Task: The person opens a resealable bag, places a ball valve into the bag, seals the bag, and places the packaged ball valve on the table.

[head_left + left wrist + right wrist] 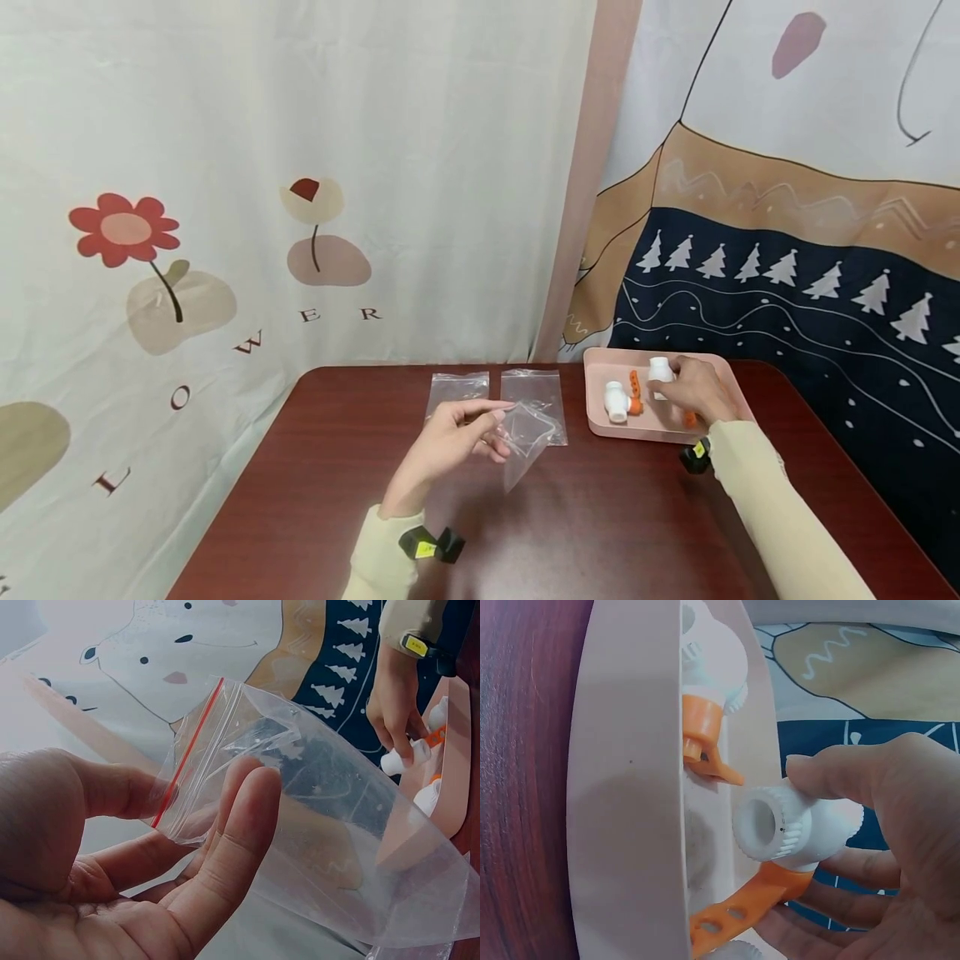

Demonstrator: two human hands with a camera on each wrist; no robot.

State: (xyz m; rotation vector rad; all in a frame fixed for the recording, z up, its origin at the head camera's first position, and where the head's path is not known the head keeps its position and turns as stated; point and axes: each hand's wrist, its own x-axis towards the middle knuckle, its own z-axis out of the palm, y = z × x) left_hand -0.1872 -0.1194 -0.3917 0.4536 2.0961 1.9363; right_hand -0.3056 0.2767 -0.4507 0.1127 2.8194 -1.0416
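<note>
Right hand point(699, 390) grips white, orange-handled valve point(802, 825) at pink tray point(637, 432); left hand point(459, 433) pinches clear zip bag point(528, 432) near its red-lined edge.

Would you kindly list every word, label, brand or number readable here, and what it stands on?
"L O W E R": letters on the pale curtain.
Mark at the curtain's lower left edge: cut off.
Yellow labels on both black wrist devices: too small to read.

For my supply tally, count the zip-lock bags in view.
3. One zip-lock bag is pinched in the left grip; the left bag and right bag lie side by side on the table beyond it. Any stacked underneath would be hidden.
</note>
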